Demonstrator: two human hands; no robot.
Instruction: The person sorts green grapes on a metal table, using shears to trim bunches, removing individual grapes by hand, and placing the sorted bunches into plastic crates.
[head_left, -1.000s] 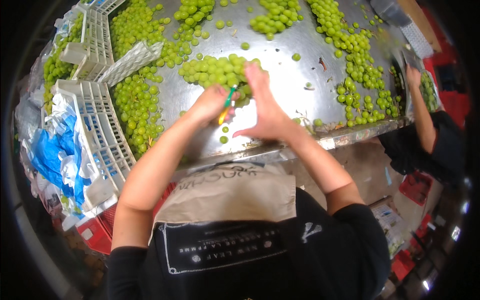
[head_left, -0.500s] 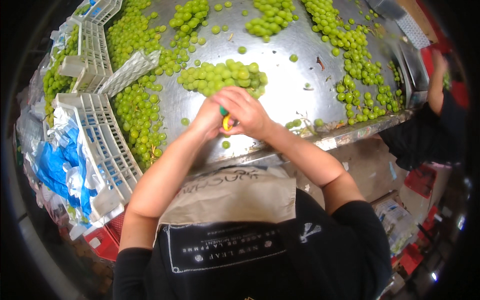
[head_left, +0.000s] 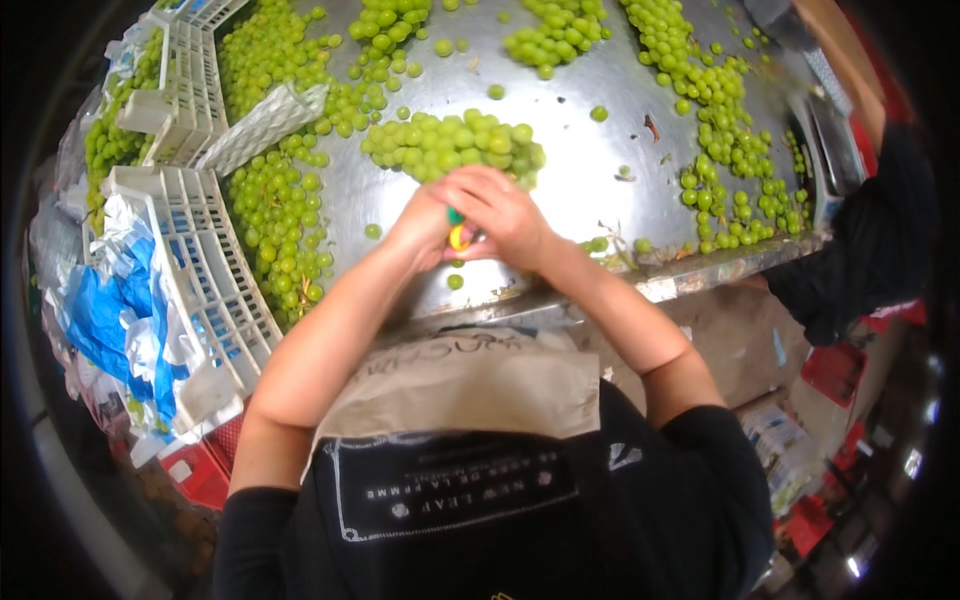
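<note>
A large bunch of green grapes [head_left: 455,143] is up against the far side of my hands, over the steel table [head_left: 560,130]. My left hand [head_left: 425,222] is closed at the bunch's near end and seems to grip its stem, which is hidden. My right hand [head_left: 503,215] overlaps the left one, its fingers wrapped round what look like scissors [head_left: 459,238] with green and yellow handles. The blades are out of sight between the hands and the grapes.
More grapes [head_left: 275,215] are heaped on the left beside white plastic crates [head_left: 215,270] and a white foam net [head_left: 265,128]. Further bunches [head_left: 555,32] lie at the back and along the right [head_left: 725,130]. Single grapes are scattered about. A co-worker's arm [head_left: 850,65] reaches in at right.
The co-worker's arm at right now reaches farther over the table. My hands stay together at the bunch with almost no shift. The whole view has moved slightly.
</note>
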